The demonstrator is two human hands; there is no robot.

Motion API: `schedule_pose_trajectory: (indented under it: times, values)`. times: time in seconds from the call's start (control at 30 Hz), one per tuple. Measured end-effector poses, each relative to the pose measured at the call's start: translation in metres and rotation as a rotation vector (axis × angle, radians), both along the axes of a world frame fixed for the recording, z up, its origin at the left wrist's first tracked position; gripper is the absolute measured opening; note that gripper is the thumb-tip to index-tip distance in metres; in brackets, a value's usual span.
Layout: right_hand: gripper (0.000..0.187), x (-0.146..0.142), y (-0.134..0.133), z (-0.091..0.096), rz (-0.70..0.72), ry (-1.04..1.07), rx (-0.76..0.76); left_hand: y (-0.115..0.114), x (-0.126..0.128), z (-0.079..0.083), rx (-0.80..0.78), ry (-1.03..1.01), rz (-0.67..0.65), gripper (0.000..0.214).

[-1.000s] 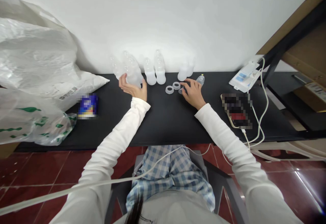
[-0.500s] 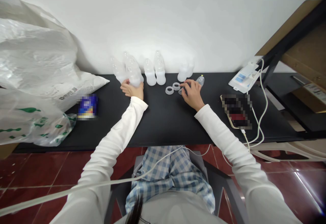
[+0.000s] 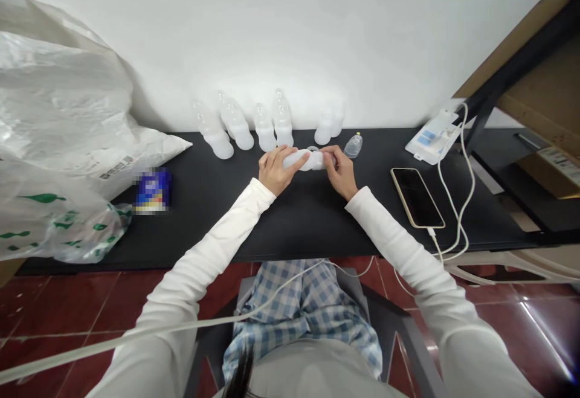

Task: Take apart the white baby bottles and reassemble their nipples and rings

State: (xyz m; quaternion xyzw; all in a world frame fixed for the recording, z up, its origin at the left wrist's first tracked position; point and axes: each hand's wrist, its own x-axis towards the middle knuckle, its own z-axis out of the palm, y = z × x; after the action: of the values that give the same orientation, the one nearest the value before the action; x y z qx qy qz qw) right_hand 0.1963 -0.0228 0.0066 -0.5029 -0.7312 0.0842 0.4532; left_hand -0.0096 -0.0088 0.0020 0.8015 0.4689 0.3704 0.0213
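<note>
Baby bottle [image 3: 296,159] lies gripped in the left hand [image 3: 274,171], seemingly unfinished; the right hand [image 3: 343,172] meets its end, hold unclear; capped bottles [image 3: 266,134] behind look done.

A black table [image 3: 290,229] bears whitish bottles [image 3: 242,137], a phone [image 3: 417,197] and a blue packet [image 3: 153,189].

A bottle [image 3: 312,162] spans the gap between left fingers [image 3: 272,159] and right fingers [image 3: 330,167] over the tabletop [image 3: 281,223]; four bottles [image 3: 264,129] stand behind the left fingers and leftward, two bottles [image 3: 324,131] behind the right. Rightward sit a cap [image 3: 353,146], then a phone [image 3: 417,197]; leftward, a packet [image 3: 153,190].
</note>
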Motion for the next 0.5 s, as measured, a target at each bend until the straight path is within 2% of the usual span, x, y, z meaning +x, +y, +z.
schedule_pose_trajectory:
  times: [0.3, 0.5]
  values:
    - [0.064, 0.006, 0.003, -0.003, -0.184, 0.083, -0.018, 0.004, -0.004, -0.001, 0.020, 0.110, -0.213, 0.041]
    - [0.073, 0.007, 0.002, -0.005, -0.189, 0.046, 0.003, 0.016, -0.010, 0.001, 0.039, 0.136, -0.347, 0.053]
